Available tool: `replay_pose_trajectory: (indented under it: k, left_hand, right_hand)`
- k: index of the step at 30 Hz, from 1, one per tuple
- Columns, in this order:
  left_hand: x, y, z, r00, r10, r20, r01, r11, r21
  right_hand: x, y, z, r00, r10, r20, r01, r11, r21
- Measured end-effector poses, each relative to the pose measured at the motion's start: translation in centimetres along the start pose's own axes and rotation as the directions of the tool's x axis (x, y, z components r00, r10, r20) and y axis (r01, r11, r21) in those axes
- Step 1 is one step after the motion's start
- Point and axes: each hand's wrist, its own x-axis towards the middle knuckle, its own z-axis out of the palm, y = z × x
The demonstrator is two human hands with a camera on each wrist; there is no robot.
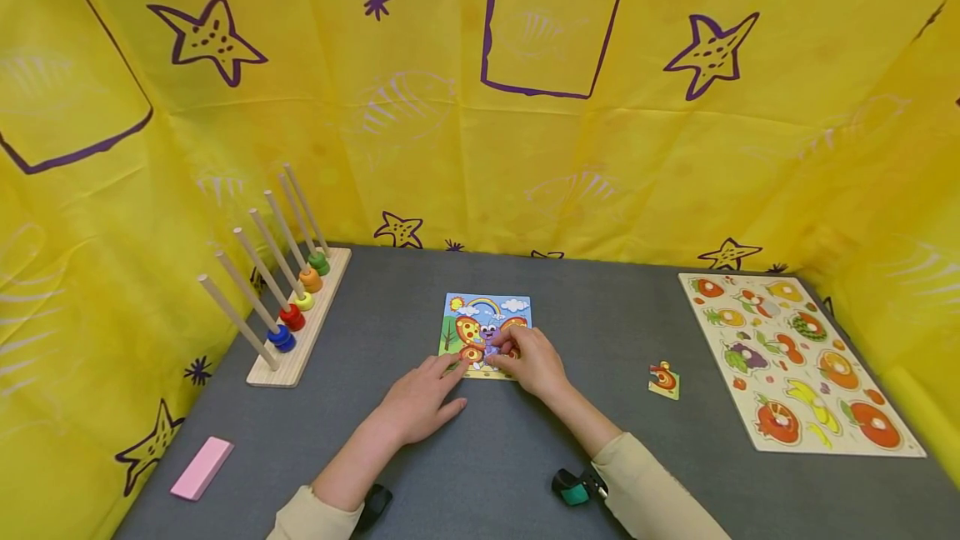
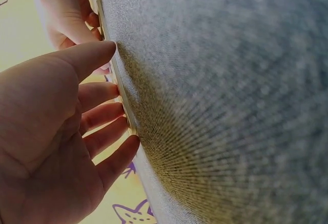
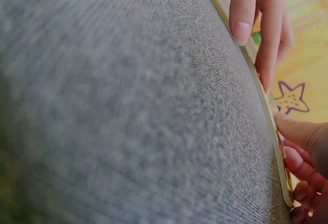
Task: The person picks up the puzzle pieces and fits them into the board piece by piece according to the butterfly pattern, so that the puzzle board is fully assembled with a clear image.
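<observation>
A square butterfly jigsaw puzzle (image 1: pixel 483 307) with a rainbow and sky lies flat on the table in the head view. My left hand (image 1: pixel 416 402) rests with extended fingers at its lower left edge; the left wrist view shows these fingertips (image 2: pixel 121 89) along the puzzle's thin side. Over the lower right part, my right hand (image 1: pixel 534 361) pinches a puzzle piece by the butterfly's purple body, thumb and index finger bent around it. The hand hides the puzzle's lower right corner. A loose puzzle piece (image 1: pixel 664 382) with an orange wing pattern lies on the table to the right.
To the left stands a wooden peg stacker (image 1: pixel 300 365) with coloured rings. Nearer is a pink block (image 1: pixel 202 468). A fruit puzzle board (image 1: pixel 757 415) lies at the right. The dark grey table (image 1: pixel 480 465) meets a yellow printed curtain (image 1: pixel 450 148) behind.
</observation>
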Motion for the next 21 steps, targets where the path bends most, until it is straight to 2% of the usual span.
replay_pose_trajectory:
  k: [6,9,15,18,21]
  left_hand:
    - [0.02,-0.08,0.15,1.000,0.005,-0.012,-0.005,1.000,0.010]
    - [0.08,-0.09,0.19,1.000,0.017,-0.023,-0.016,1.000,0.024]
    - [0.39,-0.15,0.28,0.999,0.033,-0.039,-0.031,0.999,0.043]
    - [0.55,-0.13,0.13,0.998,0.047,-0.030,-0.047,0.999,0.016]
    - [0.78,-0.12,-0.04,0.998,0.063,-0.003,-0.063,0.997,-0.035]
  right_hand:
    - [-0.04,-0.06,0.01,1.000,0.020,0.003,-0.020,1.000,-0.002]
    - [-0.02,-0.04,-0.02,1.000,0.005,0.012,-0.005,1.000,-0.009]
    - [0.24,0.31,-0.26,0.995,-0.097,0.034,0.097,0.995,-0.008]
    - [0.28,0.57,-0.59,0.988,-0.144,0.050,0.143,0.989,0.024]
    - [0.21,0.62,-0.96,0.985,-0.157,0.073,0.153,0.987,0.056]
